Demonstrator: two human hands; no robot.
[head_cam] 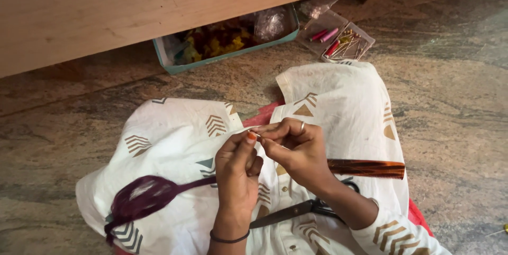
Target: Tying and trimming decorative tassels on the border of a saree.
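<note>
- Your left hand [238, 167] and right hand [296, 149] meet fingertip to fingertip above your lap, both pinching something tiny, maybe a needle [257, 135]; it's too small to tell for sure.
- Left thumb and forefinger are pressed together on it, wrist straight, the other fingers curled in.
- Right hand comes in from the right, fingers clenched around the same spot, ring showing.
- Just right of your hands, a brown ribbon strip [366, 168] lies across the white patterned cloth [174, 138].
- Left of your hands, a dark maroon ribbon piece [145, 196] rests on the cloth.
- Scissors [296, 211] lie under your right forearm.
- Well beyond your hands, a clear box of pins and thread [341, 41] and a teal tray [222, 43] sit by the wooden bench [132, 6].
</note>
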